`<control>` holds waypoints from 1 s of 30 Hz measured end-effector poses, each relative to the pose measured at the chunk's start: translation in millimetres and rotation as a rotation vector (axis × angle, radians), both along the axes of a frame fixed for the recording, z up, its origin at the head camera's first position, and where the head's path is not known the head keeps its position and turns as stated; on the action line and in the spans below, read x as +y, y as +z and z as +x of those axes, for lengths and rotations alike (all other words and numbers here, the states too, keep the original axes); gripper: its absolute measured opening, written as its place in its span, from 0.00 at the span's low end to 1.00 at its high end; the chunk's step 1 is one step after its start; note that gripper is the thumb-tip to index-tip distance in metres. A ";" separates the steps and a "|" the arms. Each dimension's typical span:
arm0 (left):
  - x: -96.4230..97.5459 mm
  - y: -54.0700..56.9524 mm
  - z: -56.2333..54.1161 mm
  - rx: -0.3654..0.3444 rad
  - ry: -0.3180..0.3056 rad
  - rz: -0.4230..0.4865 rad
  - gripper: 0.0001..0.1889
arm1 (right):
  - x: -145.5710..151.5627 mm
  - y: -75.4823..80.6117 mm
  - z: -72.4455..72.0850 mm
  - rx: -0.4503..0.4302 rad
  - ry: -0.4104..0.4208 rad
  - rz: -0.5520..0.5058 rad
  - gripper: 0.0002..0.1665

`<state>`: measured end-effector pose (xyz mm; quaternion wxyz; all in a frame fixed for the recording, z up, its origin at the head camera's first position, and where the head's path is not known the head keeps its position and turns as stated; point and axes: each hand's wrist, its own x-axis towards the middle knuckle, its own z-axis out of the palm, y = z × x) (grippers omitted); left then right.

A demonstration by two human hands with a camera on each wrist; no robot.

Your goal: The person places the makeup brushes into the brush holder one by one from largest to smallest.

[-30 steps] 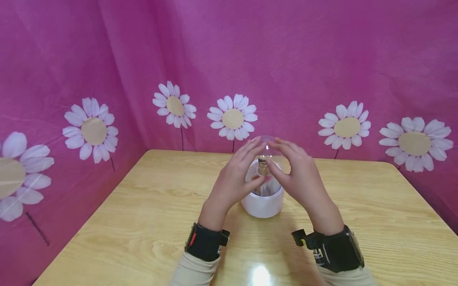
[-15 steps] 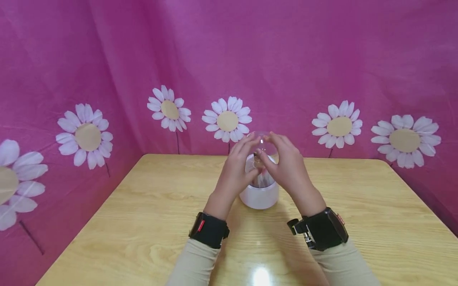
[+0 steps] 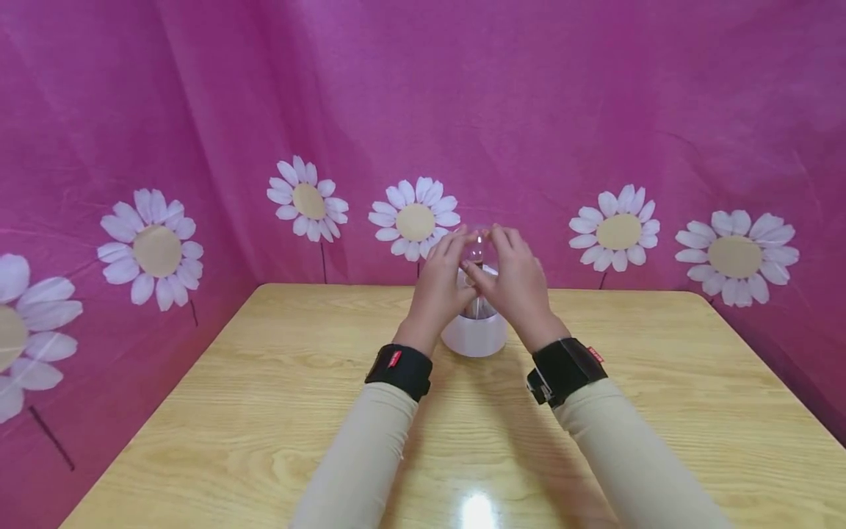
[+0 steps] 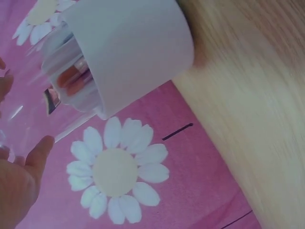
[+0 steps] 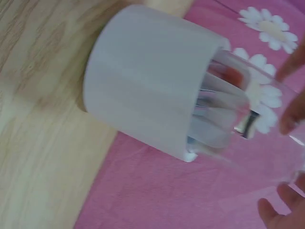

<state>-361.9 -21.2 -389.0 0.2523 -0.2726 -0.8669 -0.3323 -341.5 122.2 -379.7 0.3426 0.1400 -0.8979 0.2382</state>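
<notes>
A round white brush holder (image 3: 474,339) stands upright on the wooden table in front of me. Its clear domed lid (image 5: 238,164) is seated in the white rim, rising above it. Through the lid I see makeup brushes, one with orange-brown bristles (image 4: 70,77), and a dark-tipped one (image 5: 248,124) taller than the rest. My left hand (image 3: 439,290) curves round the lid's left side, and my right hand (image 3: 518,290) grips its right side. The thumbs come close together on the near side, with the fingertips near the top of the dome.
The light wood table (image 3: 297,411) ends just behind the holder, at a pink cloth backdrop (image 3: 515,110) with several white paper daisies (image 3: 617,231). Another pink cloth side (image 3: 218,184) hangs along the left edge.
Both hands and the brush holder with its lid have moved away from me, towards the table's far edge. The forearms reach further out, and the thumbs sit closer together.
</notes>
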 end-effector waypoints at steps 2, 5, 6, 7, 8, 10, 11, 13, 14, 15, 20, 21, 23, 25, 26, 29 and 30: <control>4.0 1.5 -4.7 0.008 0.016 0.002 0.42 | 1.4 -1.1 -5.7 0.015 -0.020 -0.005 0.35; 8.1 1.1 -8.0 0.006 0.052 0.006 0.43 | 2.0 -4.0 -12.0 0.014 -0.036 -0.020 0.39; 9.0 0.2 -8.5 0.001 0.063 0.009 0.43 | 1.8 -5.4 -13.1 0.011 -0.037 -0.025 0.41; 9.5 -1.2 -8.7 -0.006 0.071 0.008 0.43 | 1.5 -7.1 -13.8 0.008 -0.037 -0.028 0.42; 9.6 -2.9 -8.8 -0.013 0.078 0.008 0.43 | 1.1 -8.8 -14.2 0.006 -0.038 -0.032 0.42; 9.8 -5.6 -8.3 -0.025 0.085 0.008 0.43 | 0.3 -11.8 -13.8 0.004 -0.042 -0.032 0.43; 9.7 -6.5 -8.2 -0.027 0.087 0.010 0.43 | -0.1 -12.9 -13.8 0.007 -0.046 -0.031 0.44; 9.4 -6.9 -7.7 -0.023 0.091 0.009 0.42 | -0.9 -13.5 -14.1 0.015 -0.051 -0.030 0.44; 9.3 -6.5 -7.6 -0.017 0.093 0.011 0.42 | -1.2 -13.3 -14.4 0.019 -0.052 -0.031 0.44; 9.5 -5.8 -7.5 -0.014 0.094 0.011 0.41 | -1.2 -13.0 -14.7 0.023 -0.052 -0.032 0.43; 8.5 -8.8 -8.3 -0.010 0.102 0.005 0.41 | -1.8 -15.7 -17.3 0.034 -0.041 -0.032 0.37; 8.7 -9.5 -8.8 -0.010 0.101 0.003 0.41 | -1.5 -16.1 -17.5 0.035 -0.042 -0.032 0.37; 9.4 -10.1 -9.8 -0.007 0.097 0.000 0.41 | -0.9 -16.1 -17.7 0.035 -0.043 -0.034 0.38; 9.9 -10.0 -10.5 -0.004 0.092 0.000 0.40 | -0.5 -15.4 -18.0 0.035 -0.046 -0.034 0.39; 10.0 -9.7 -10.6 0.001 0.089 0.001 0.41 | -0.4 -14.9 -18.2 0.032 -0.047 -0.035 0.40; 9.8 -9.2 -11.0 0.007 0.091 0.008 0.41 | -0.4 -13.7 -19.2 0.026 -0.047 -0.034 0.39; 9.8 -9.1 -11.1 0.006 0.092 0.012 0.42 | -0.5 -13.6 -19.4 0.024 -0.045 -0.034 0.39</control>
